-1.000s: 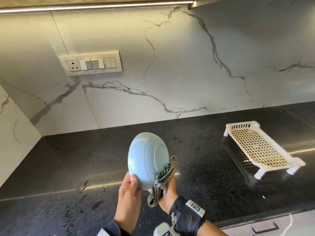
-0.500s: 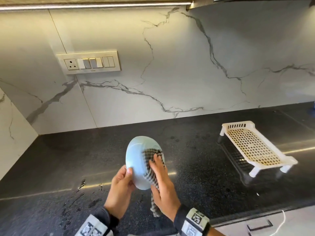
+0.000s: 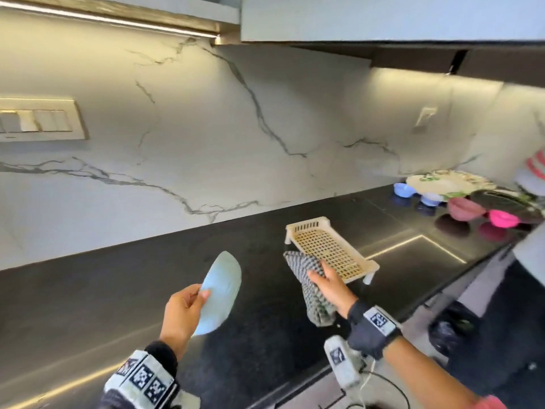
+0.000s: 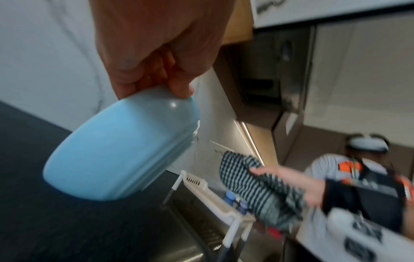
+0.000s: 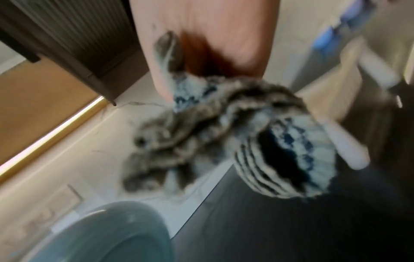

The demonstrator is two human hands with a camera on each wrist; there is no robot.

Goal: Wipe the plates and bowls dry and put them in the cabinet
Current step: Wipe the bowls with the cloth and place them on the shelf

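My left hand (image 3: 188, 302) grips a light blue bowl (image 3: 221, 293) by its rim, tilted on edge above the black counter; the left wrist view shows the bowl (image 4: 116, 150) from its outside, fingers curled over the rim. My right hand (image 3: 324, 278) holds a grey checked cloth (image 3: 306, 287) bunched up, off to the right of the bowl and apart from it, in front of the drying rack. The cloth (image 5: 224, 127) hangs blurred from that hand in the right wrist view, with the bowl's rim (image 5: 107, 234) below it.
A cream plastic drying rack (image 3: 330, 249) stands on the black counter (image 3: 118, 290). At the far right lie a patterned plate (image 3: 442, 184), small blue bowls (image 3: 404, 190) and pink bowls (image 3: 501, 218). An upper cabinet (image 3: 383, 16) hangs overhead. A switch panel (image 3: 38, 122) is on the marble wall.
The right hand has pulled the cloth off the bowl and moved right toward the rack. The bowl stays in the left hand. The view has swung right and up, showing the cabinet and more dishes.
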